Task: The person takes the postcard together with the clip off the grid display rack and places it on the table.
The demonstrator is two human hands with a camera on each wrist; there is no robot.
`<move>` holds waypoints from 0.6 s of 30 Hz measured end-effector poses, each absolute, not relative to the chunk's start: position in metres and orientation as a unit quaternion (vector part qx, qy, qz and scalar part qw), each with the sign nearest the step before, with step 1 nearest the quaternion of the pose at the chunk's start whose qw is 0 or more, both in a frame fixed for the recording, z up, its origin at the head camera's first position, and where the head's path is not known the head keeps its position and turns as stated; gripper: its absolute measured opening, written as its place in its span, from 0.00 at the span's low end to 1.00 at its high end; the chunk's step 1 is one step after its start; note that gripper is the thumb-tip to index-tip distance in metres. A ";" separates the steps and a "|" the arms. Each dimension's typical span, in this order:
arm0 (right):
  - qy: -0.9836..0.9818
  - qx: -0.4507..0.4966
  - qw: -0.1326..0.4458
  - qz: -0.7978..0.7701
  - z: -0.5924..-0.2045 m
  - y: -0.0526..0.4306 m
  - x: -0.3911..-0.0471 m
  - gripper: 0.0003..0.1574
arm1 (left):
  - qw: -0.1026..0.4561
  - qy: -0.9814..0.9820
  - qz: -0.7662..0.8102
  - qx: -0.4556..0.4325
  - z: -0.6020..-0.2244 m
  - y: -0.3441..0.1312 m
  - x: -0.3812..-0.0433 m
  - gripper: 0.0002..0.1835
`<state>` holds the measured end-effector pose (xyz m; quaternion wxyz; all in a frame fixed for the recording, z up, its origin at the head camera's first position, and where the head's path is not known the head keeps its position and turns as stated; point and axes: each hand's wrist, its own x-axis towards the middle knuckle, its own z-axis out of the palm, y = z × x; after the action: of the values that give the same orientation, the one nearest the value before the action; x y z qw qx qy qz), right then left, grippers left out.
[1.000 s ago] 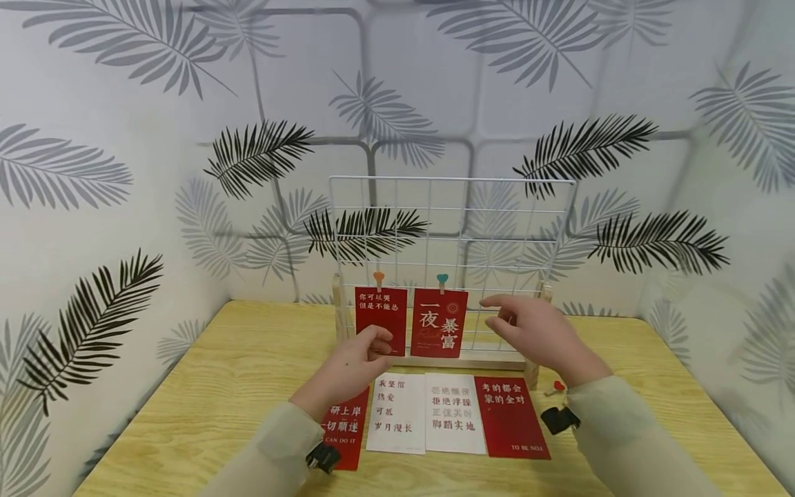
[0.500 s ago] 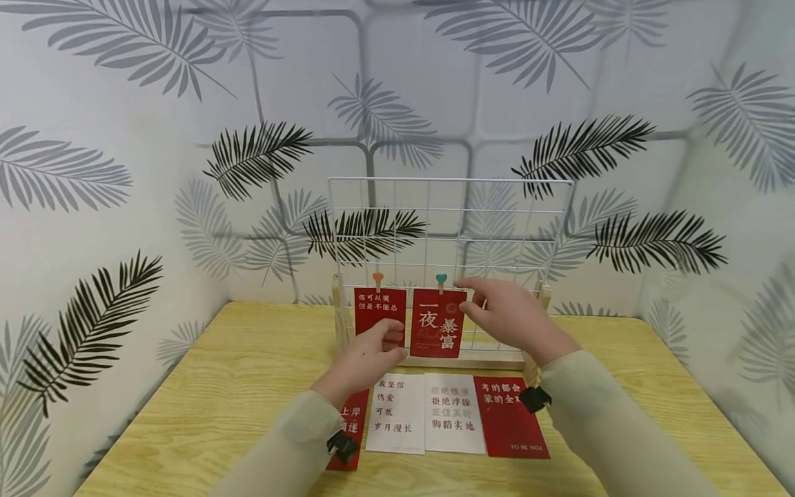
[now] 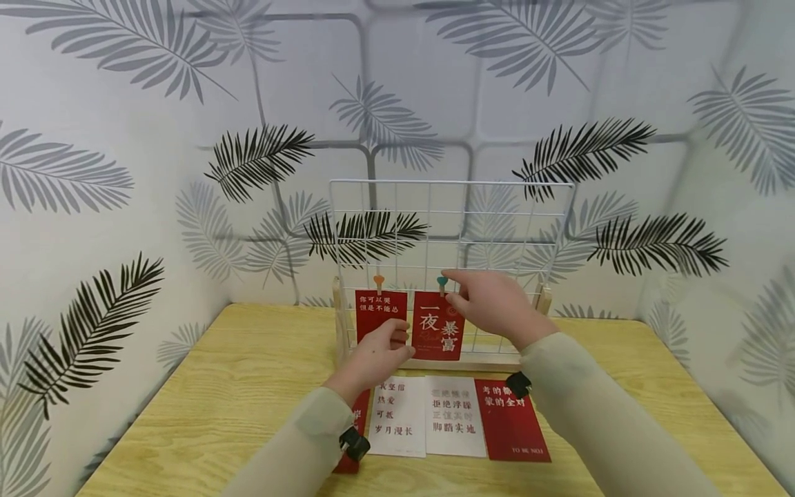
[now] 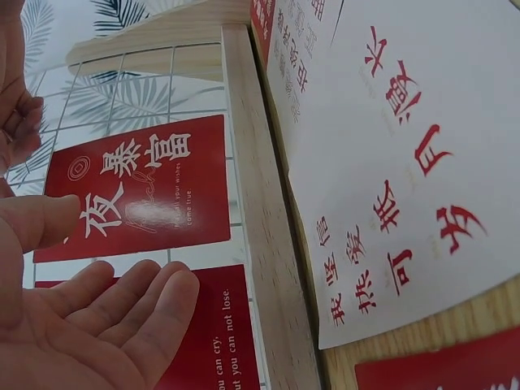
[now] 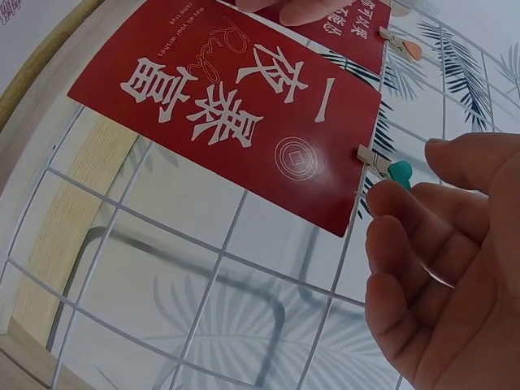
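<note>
My right hand (image 3: 493, 300) is at the upper right corner of a red card (image 3: 428, 345) that hangs on a white wire grid (image 3: 497, 241). A small clothespin with a teal heart (image 5: 400, 172) fastens that card's top edge to the grid. In the right wrist view, the thumb and bent fingers (image 5: 390, 244) surround the heart, with a gap beside the thumb. My left hand (image 3: 375, 355) reaches to the lower left of this card. Its fingers (image 4: 138, 309) are extended, in front of a second hanging red card (image 3: 375, 310), partly hiding it.
An orange heart clothespin (image 3: 379, 281) holds the second card. Before the grid's wooden base (image 3: 484, 360), two white cards (image 3: 397, 442) (image 3: 456, 442) and a red card (image 3: 515, 431) lie on the wooden table (image 3: 248, 386). Another red card (image 3: 348, 464) is mostly under my left arm.
My right hand has moved left from the grid's right side to the teal clothespin. The left hand has shifted rightward toward the hanging card's edge. Both hanging cards stay in place.
</note>
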<state>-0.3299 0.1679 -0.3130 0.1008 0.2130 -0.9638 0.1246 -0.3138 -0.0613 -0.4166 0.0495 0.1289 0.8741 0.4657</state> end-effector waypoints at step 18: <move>-0.969 0.205 0.128 0.047 -0.318 0.156 -0.339 0.31 | 0.031 0.862 0.490 0.128 -0.419 -0.049 -0.319 0.27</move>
<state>-0.3389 0.1563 -0.3179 0.1276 0.2049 -0.9693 0.0465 -0.3190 -0.0486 -0.4191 0.0309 0.1283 0.8619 0.4896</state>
